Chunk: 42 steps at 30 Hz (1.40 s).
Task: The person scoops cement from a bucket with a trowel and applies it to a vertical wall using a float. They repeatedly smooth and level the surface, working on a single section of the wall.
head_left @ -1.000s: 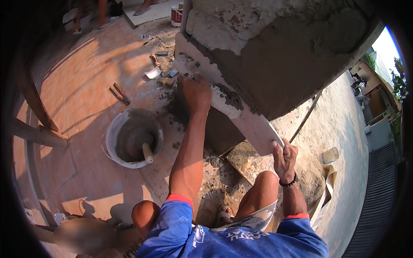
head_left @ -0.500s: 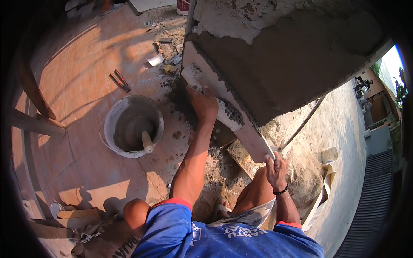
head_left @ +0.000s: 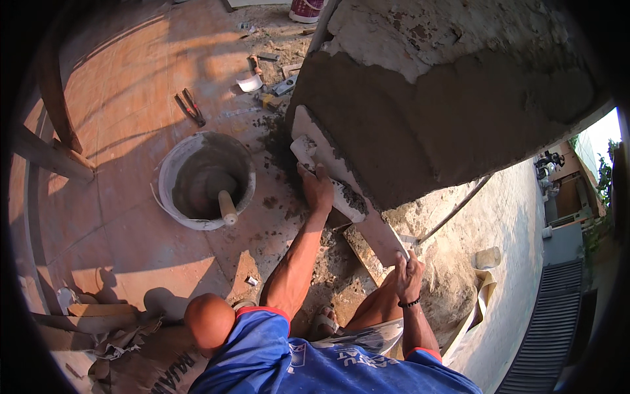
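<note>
A long, pale plastering float (head_left: 380,236) lies slanted along the left edge of a block of masonry. My left hand (head_left: 318,190) is closed around the light grip piece on its upper part, where grey mortar clings. At the near end, the fingers of my right hand (head_left: 409,276) pinch the float's tip. Dark wet mortar (head_left: 420,131) coats much of the block's face, and a rough, paler patch (head_left: 394,33) shows at its far side. Left of my left arm stands a white bucket (head_left: 172,203) with grey mortar inside and a wooden handle (head_left: 226,209) sticking up.
Pliers (head_left: 190,108) lie on the tiled floor beyond the bucket, near a white scraper-like piece (head_left: 249,83). A wooden frame (head_left: 56,157) stands at the left. Mortar crumbs and a board (head_left: 364,253) lie below the float. A small pale container (head_left: 487,257) sits at the right.
The float has slid toward me along the block's edge, both hands moving with it and keeping their grip. The whole view has shifted slightly.
</note>
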{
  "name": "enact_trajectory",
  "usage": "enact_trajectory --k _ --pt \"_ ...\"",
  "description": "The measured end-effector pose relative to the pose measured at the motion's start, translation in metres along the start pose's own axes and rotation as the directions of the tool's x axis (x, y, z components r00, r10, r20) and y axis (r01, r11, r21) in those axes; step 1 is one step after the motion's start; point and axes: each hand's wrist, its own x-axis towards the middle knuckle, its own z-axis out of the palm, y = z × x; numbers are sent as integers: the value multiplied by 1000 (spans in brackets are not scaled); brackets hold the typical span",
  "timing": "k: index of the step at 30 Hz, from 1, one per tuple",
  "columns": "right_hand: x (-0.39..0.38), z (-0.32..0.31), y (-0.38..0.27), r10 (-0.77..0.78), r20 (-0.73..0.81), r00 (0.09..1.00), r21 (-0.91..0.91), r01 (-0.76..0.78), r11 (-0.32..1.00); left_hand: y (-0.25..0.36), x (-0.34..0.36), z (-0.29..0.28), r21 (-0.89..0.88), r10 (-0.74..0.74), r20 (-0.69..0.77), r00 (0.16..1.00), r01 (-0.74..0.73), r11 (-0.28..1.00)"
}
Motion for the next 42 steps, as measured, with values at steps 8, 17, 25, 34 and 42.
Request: enact_trajectory --k 8,17,25,34,42 --pt "82 -11 -64 -52 -191 980 328 113 938 101 68 4 104 -15 30 999 12 994" --pt "47 -20 -33 -76 -67 995 186 88 979 46 31 7 13 -68 6 998 67 998" --pt "44 22 -23 27 68 997 469 -56 881 34 62 5 103 -34 16 999 32 994" --pt "47 -26 -36 35 55 998 699 -63 712 147 50 -3 182 2 78 997 -16 983" --pt "15 -50 17 76 429 900 273 -210 939 80 -11 13 55 98 -30 995 -96 994"
